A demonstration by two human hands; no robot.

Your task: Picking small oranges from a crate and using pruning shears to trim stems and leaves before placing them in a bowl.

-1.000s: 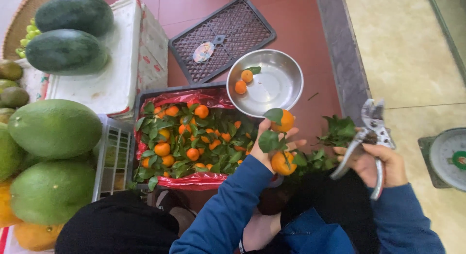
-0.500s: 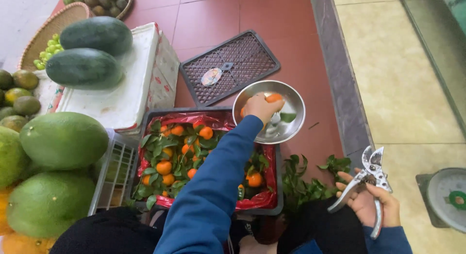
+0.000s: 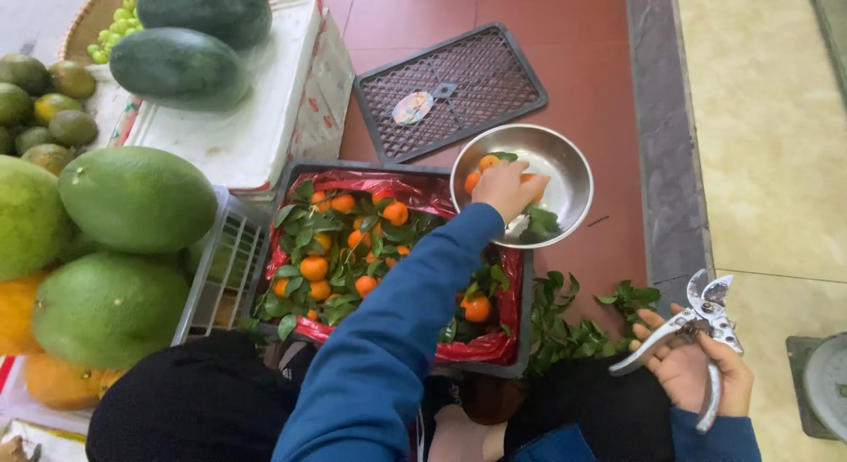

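Along the left edge of the frame sit big green pomelos [image 3: 137, 197], and above them, in the upper left, two dark watermelons [image 3: 176, 67] lie on a white foam box [image 3: 265, 118]. In the lower middle, a dark crate [image 3: 520, 338] lined with red plastic holds small oranges [image 3: 313, 268] mixed with green leaves. My left arm, in a blue sleeve, crosses over that crate toward the middle of the frame, where my left hand [image 3: 505, 188] rests inside a metal bowl [image 3: 569, 166]; my fingers are curled around an orange, only an edge of which shows by my knuckles, and a few more oranges and leaves lie in the bowl beside it. Above the bowl an empty dark tray [image 3: 476, 74] lies flat on the red floor. Below the bowl, cut leafy twigs [image 3: 573, 325] are piled on the floor. At the lower right, my right hand [image 3: 697, 369] wraps loosely around the handles of silver pruning shears [image 3: 701, 316], whose blades point up.
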